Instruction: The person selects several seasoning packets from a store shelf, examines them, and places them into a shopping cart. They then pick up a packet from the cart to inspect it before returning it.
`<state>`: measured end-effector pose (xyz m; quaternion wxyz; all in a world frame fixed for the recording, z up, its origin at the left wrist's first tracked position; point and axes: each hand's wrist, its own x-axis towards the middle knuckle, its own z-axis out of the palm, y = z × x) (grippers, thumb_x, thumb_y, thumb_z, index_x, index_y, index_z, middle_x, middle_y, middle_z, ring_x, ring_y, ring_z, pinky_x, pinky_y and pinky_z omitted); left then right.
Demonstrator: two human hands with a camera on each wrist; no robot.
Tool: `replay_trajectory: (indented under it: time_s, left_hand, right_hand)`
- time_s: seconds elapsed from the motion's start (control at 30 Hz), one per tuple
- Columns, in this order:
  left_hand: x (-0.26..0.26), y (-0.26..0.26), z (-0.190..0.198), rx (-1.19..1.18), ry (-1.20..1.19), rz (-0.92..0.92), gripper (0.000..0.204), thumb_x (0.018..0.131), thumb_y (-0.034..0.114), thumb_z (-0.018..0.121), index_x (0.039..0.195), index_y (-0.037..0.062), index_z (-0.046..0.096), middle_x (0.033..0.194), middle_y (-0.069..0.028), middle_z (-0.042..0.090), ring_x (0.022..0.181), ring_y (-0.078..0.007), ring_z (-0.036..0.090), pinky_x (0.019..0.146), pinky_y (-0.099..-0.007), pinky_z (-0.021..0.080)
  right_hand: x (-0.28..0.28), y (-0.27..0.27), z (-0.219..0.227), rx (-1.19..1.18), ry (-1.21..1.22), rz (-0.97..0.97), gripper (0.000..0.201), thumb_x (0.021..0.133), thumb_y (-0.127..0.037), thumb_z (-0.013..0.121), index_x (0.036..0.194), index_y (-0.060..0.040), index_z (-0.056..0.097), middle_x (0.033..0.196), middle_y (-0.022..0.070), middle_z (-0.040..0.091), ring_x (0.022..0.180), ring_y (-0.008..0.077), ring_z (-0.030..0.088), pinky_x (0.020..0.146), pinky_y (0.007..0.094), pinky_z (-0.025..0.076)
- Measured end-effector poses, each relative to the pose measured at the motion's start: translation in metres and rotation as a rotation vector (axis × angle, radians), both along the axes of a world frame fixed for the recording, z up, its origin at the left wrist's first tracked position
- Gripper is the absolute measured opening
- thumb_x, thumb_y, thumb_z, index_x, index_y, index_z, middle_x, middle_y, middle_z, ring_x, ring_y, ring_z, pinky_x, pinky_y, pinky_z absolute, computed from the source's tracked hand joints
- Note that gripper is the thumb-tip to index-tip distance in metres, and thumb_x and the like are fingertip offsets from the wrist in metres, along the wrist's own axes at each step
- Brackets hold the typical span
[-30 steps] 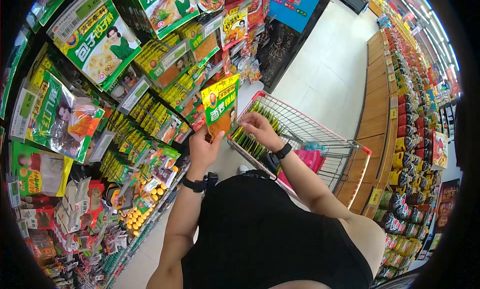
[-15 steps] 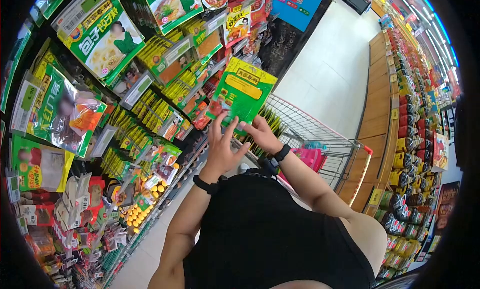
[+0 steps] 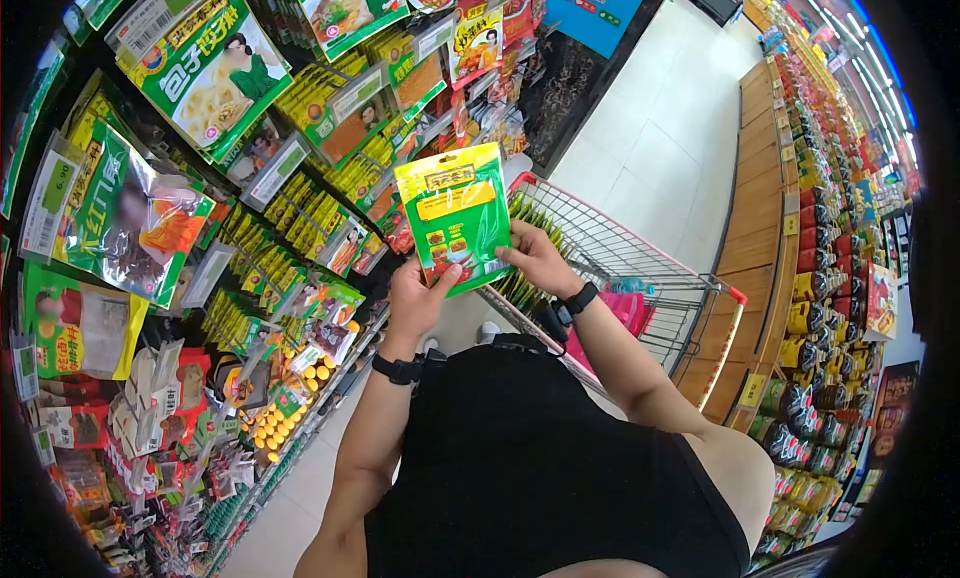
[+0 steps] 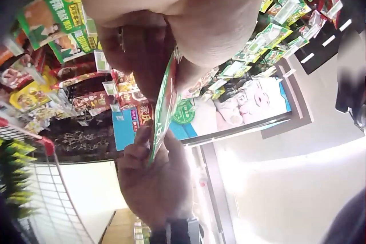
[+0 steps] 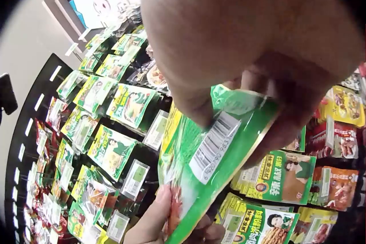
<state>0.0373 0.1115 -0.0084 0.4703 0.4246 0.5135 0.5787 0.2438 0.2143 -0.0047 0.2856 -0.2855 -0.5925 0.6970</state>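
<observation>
Both hands hold a flat green-and-yellow seasoning packet (image 3: 462,213) in front of the chest, its printed back turned up. The left hand (image 3: 418,298) pinches the lower left corner, thumb on top. At the lower right edge, the right hand (image 3: 545,261) grips it between thumb and fingers. The left wrist view shows the packet (image 4: 164,109) nearly edge-on, with the right hand (image 4: 157,184) at its far end. A barcode (image 5: 214,147) lies beside the right thumb in the right wrist view, and the left thumb (image 5: 157,212) presses the opposite edge.
A wire shopping cart (image 3: 640,248) stands just beyond the right hand, holding a row of similar packets and a pink bag (image 3: 612,323). On the left, shelf hooks carry hanging seasoning packets (image 3: 205,73) with price tags. A wooden display (image 3: 745,218) with bottled goods lines the right.
The packet has been turned from its front to its back. The right hand, off the packet a second ago, has taken hold of it. The left thumb has come over its face.
</observation>
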Motion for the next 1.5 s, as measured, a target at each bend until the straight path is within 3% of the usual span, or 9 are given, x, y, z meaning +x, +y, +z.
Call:
replay_trajectory:
  time_s: [0.77, 0.87, 1.03, 1.13, 1.17, 1.27, 1.37, 1.43, 1.5]
  left_hand:
    - [0.004, -0.005, 0.008, 0.019, -0.120, -0.079, 0.023, 0.091, 0.010, 0.065, 0.110, -0.0018, 0.064, 0.105, -0.0076, 0.069, 0.096, -0.0129, 0.063, 0.085, -0.0297, 0.050]
    - [0.001, -0.002, 0.000, 0.037, 0.053, -0.011, 0.023, 0.092, 0.012, 0.064, 0.109, -0.0016, 0.064, 0.103, -0.0109, 0.070, 0.093, -0.0160, 0.065, 0.082, -0.0305, 0.050]
    - [-0.007, -0.001, -0.011, 0.050, 0.359, 0.051, 0.031, 0.096, 0.020, 0.055, 0.118, -0.0015, 0.057, 0.116, -0.0209, 0.062, 0.108, -0.0309, 0.060, 0.091, -0.0402, 0.045]
    - [-0.001, 0.003, -0.005, 0.148, 0.434, -0.028, 0.040, 0.096, 0.024, 0.054, 0.127, -0.0013, 0.048, 0.132, -0.0245, 0.048, 0.123, -0.0368, 0.049, 0.101, -0.0444, 0.038]
    - [0.004, 0.005, 0.001, 0.170, 0.425, -0.066, 0.045, 0.096, 0.026, 0.054, 0.130, -0.0012, 0.045, 0.138, -0.0257, 0.043, 0.127, -0.0388, 0.044, 0.104, -0.0456, 0.035]
    - [0.016, 0.011, 0.017, 0.357, 0.561, -0.100, 0.060, 0.091, 0.031, 0.060, 0.137, -0.0012, 0.038, 0.145, -0.0272, 0.031, 0.131, -0.0417, 0.038, 0.107, -0.0466, 0.032]
    - [0.008, 0.011, 0.023, 0.373, 0.657, -0.145, 0.067, 0.085, 0.035, 0.065, 0.135, -0.0009, 0.039, 0.146, -0.0263, 0.030, 0.132, -0.0422, 0.035, 0.110, -0.0469, 0.029]
    - [0.000, 0.011, 0.023, 0.340, 0.648, -0.189, 0.066, 0.083, 0.034, 0.069, 0.132, 0.0000, 0.041, 0.144, -0.0227, 0.033, 0.130, -0.0401, 0.037, 0.108, -0.0460, 0.031]
    - [-0.007, 0.011, 0.013, 0.223, 0.639, -0.033, 0.068, 0.081, 0.031, 0.072, 0.134, 0.0007, 0.041, 0.142, -0.0211, 0.036, 0.129, -0.0377, 0.038, 0.106, -0.0450, 0.033]
  right_hand:
    - [-0.004, -0.003, 0.006, 0.015, -0.078, -0.064, 0.017, 0.091, -0.008, 0.066, 0.105, -0.0014, 0.060, 0.095, -0.0011, 0.063, 0.087, 0.0058, 0.059, 0.077, 0.0238, 0.048]
    - [-0.010, -0.002, 0.001, 0.355, -0.216, -0.370, 0.023, 0.089, -0.007, 0.068, 0.109, -0.0025, 0.056, 0.100, 0.0010, 0.058, 0.092, 0.0082, 0.055, 0.077, 0.0243, 0.048]
    - [-0.006, -0.005, 0.021, 0.168, -0.089, -0.040, 0.059, 0.085, -0.011, 0.071, 0.137, -0.0052, 0.043, 0.131, 0.0092, 0.050, 0.117, 0.0168, 0.049, 0.088, 0.0303, 0.050]
    - [-0.022, -0.024, 0.022, 0.459, -0.104, -0.001, 0.086, 0.082, -0.022, 0.077, 0.149, -0.0068, 0.026, 0.147, 0.0145, 0.035, 0.133, 0.0235, 0.039, 0.094, 0.0352, 0.049]
    - [-0.027, -0.026, 0.029, 0.481, -0.140, 0.036, 0.105, 0.077, -0.034, 0.081, 0.153, -0.0076, 0.014, 0.153, 0.0166, 0.023, 0.140, 0.0269, 0.029, 0.098, 0.0367, 0.046]
    - [-0.039, -0.033, 0.021, 0.616, -0.181, -0.083, 0.105, 0.073, -0.038, 0.083, 0.150, -0.0034, 0.020, 0.152, 0.0185, 0.025, 0.141, 0.0316, 0.027, 0.113, 0.0400, 0.029]
    - [-0.039, -0.034, 0.021, 0.215, -0.046, -0.042, 0.071, 0.087, -0.025, 0.071, 0.142, -0.0006, 0.033, 0.124, 0.0124, 0.047, 0.116, 0.0208, 0.046, 0.093, 0.0317, 0.042]
    - [-0.028, -0.028, 0.031, -0.169, -0.121, 0.002, 0.029, 0.096, -0.012, 0.058, 0.121, -0.0006, 0.048, 0.088, -0.0036, 0.048, 0.081, 0.0075, 0.047, 0.071, 0.0258, 0.043]
    - [-0.022, -0.019, 0.022, -0.127, -0.018, -0.036, 0.026, 0.096, -0.012, 0.059, 0.119, -0.0026, 0.051, 0.083, -0.0060, 0.047, 0.074, 0.0042, 0.046, 0.064, 0.0220, 0.040]
